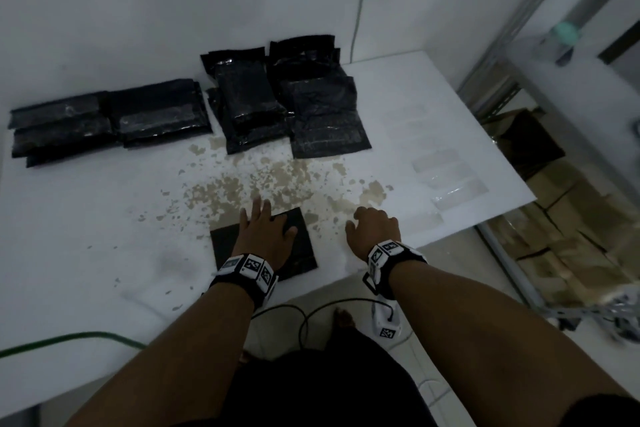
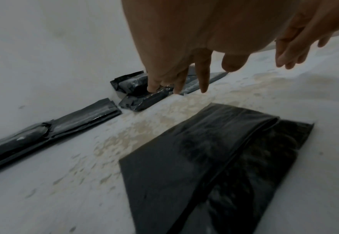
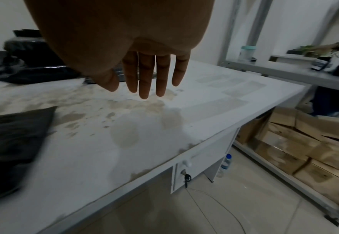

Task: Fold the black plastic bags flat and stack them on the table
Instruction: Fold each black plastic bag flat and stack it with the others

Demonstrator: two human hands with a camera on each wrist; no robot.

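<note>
Cardboard boxes [image 3: 296, 147] sit stacked on the shelf [image 3: 284, 172] right of the tabletop [image 1: 104, 253]; their contents are hidden. One folded black bag [image 1: 304, 239] lies at the near edge, and four stacks of folded bags [image 1: 221, 107] line the far side. Your left hand [image 1: 265, 234] lies over the bag, fingers [image 1: 256, 206] straight and slightly spread. Your right hand [image 1: 374, 229] hovers beside it, well apart, fingers [image 3: 144, 76] straight, holding nothing.
</note>
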